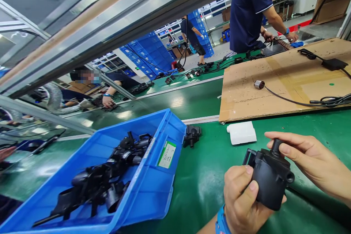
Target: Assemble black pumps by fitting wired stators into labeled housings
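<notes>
My left hand (242,197), with a blue band at its wrist, is wrapped round a black plastic pump housing (270,182). The housing is tilted, with a short spout (276,147) on top, a smaller side port at its right and a bracket at its left. My right hand (315,161) closes its thumb and index finger around the top spout. A black cable runs out below the housing, partly hidden by my right hand. On the green table beyond lies a piece of white paper or wrapping (241,133).
At the left, a blue bin (161,186) holds several black plastic parts (109,175). Another black part (192,135) sits beside its corner. A cardboard sheet (246,95) carries a cabled motor part (259,85) and a black box (333,64). Co-workers stand across the line.
</notes>
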A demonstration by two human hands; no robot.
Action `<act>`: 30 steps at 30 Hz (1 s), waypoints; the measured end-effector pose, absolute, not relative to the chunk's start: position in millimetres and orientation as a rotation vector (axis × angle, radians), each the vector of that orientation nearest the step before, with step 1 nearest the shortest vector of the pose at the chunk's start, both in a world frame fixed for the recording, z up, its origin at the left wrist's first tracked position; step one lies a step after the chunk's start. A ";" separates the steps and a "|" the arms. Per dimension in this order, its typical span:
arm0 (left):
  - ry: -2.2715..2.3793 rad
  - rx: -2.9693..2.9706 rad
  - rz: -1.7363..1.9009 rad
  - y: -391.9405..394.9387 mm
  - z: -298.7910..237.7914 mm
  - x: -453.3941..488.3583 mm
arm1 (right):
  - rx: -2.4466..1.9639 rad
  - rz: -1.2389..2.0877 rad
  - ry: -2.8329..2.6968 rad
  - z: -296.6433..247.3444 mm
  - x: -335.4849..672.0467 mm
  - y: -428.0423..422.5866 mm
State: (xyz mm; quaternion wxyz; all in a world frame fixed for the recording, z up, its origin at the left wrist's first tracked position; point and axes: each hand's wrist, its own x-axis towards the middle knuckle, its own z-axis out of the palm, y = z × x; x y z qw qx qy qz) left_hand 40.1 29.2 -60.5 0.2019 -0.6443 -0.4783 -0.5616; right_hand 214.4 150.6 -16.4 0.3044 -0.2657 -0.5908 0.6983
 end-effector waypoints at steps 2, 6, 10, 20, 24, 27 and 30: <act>-1.322 -1.807 -1.519 25.7 -66.2 37.6 | -0.743 1.826 -1.578 -15.2 215.1 149.7; -1.311 -1.825 -1.459 21.6 -72.2 33.9 | -0.775 1.795 -1.589 -13.8 217.3 149.3; -1.323 -1.869 -1.586 24.6 -66.0 33.8 | -0.771 1.805 -1.573 -15.5 217.1 150.7; -2.335 -1.743 -2.650 22.6 -35.0 37.3 | -0.803 1.780 -1.458 -27.6 205.9 156.8; -2.337 -1.736 -2.871 25.8 -36.0 35.2 | -0.797 1.765 -1.477 -27.8 206.3 155.1; -2.338 -1.723 -2.904 26.3 -40.9 33.7 | -0.801 1.774 -1.474 -27.6 205.4 153.9; -2.342 -1.731 -2.840 24.6 -46.0 32.4 | -0.797 1.796 -1.444 -27.0 204.6 153.5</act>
